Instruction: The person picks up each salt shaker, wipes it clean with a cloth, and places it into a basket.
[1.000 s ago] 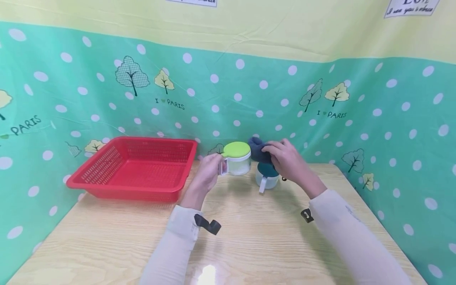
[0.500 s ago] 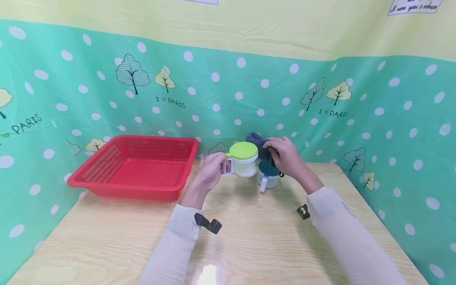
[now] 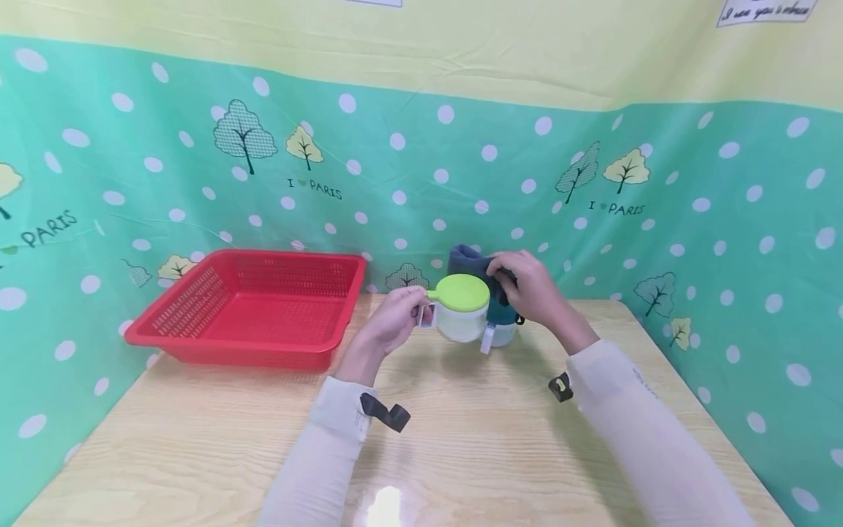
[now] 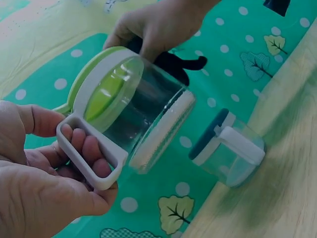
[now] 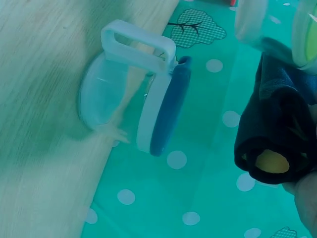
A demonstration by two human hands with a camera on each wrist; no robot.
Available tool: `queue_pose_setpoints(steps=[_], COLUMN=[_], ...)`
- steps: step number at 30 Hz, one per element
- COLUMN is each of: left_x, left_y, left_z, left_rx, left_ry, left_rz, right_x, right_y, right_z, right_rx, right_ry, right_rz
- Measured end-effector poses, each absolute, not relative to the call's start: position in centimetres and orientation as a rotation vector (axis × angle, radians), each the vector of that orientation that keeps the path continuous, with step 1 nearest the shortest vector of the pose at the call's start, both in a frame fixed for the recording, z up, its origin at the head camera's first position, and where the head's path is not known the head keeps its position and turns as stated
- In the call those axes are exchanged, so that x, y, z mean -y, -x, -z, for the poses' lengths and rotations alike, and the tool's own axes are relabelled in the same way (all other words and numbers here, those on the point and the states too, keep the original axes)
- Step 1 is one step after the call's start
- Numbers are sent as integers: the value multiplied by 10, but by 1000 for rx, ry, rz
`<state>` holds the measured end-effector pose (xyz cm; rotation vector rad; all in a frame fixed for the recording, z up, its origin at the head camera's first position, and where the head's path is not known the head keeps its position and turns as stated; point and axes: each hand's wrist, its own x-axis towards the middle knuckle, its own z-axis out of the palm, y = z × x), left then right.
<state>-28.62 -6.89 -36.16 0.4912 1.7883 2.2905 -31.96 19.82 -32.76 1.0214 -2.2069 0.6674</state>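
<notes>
A pale wood-grain desk (image 3: 448, 454) bears a rectangular, perforated red plastic basket (image 3: 250, 357). Right of the basket, the left hand (image 3: 394, 320) grips the white handle (image 4: 78, 161) of a lifted clear round jar (image 3: 461, 324), farther from the basket than a second ago; its green lid (image 3: 463, 293) is flat. Farther right of the basket stands a blue-lidded jar (image 4: 228, 161), where the right hand (image 3: 530, 285) pinches a soft, bunched dark cloth (image 3: 470, 261).

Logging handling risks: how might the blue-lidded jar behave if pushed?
The blue-lidded jar would likely slide rather than tip, being squat. Its smooth, clear walls look stiff, perhaps slippery. The handle, sticking out sideways, might make it turn.
</notes>
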Motion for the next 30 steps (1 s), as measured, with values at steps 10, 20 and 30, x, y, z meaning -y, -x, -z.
queue_pose_setpoints(steps=[10, 20, 30], left_x=[69, 72, 77], left_y=[284, 285, 284], left_z=[360, 363, 360], left_rx=[-1740, -1729, -1645], left_ry=[-561, -623, -614], left_rz=[-2238, -2218, -2281], right_x=[-197, -197, -195], right_y=[317, 314, 311], right_z=[325, 322, 315], right_rx=[2162, 2258, 2312], right_ry=[-1010, -1005, -1020], right_rz=[-802, -813, -769])
